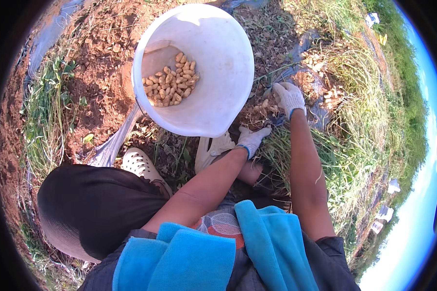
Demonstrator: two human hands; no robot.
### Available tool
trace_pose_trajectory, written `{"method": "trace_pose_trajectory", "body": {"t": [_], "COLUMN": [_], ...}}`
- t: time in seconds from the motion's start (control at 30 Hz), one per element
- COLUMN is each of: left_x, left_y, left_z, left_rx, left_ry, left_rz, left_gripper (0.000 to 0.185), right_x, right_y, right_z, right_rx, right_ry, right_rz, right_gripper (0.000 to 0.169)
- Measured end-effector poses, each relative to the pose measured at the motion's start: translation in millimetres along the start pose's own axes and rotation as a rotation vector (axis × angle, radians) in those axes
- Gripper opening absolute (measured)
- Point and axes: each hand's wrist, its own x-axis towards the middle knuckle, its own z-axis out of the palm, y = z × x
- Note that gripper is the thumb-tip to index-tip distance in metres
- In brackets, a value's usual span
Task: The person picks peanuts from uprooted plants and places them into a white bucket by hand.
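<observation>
A white plastic bucket [225, 69] stands tilted in front of me, with peanuts in their shells [171, 83] gathered on one side inside it. My left hand [253, 139], in a white knitted glove, rests low beside the bucket, at the near edge of a pulled peanut plant. Roots and pods [264, 106] of that plant lie between my hands. Just beyond them is my right hand [288, 97], gloved alike, fingers bent down at the pods. What its fingertips grip is hidden. Green stems [276, 147] spread from the roots towards me.
More peanut pods [331, 98] lie on soil and plastic mulch film [318, 114] at the right. Dry and green plants [364, 145] cover the ground there. At the left are reddish soil [105, 76], a twisted strip of film [113, 145] and my cream perforated clog [140, 163].
</observation>
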Motion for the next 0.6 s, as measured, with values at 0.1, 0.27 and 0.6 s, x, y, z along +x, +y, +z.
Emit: {"method": "trace_pose_trajectory", "body": {"t": [0.1,0.27,0.6], "left_x": [31,27,4], "left_y": [-25,-16,-1], "left_z": [5,-4,-8], "left_rx": [-0.153,-0.055,-0.064], "left_ry": [-0.095,-0.01,-0.051], "left_rz": [0.126,0.044,0.048], "left_gripper": [0.116,0.106,0.106], "right_x": [13,-12,-8], "right_y": [29,-43,42], "right_z": [19,24,38], "right_rx": [-0.477,-0.653,1.381], "right_ry": [-0.319,-0.481,0.033], "right_rz": [0.011,0.016,0.447], "right_gripper": [0.066,0.055,0.026]}}
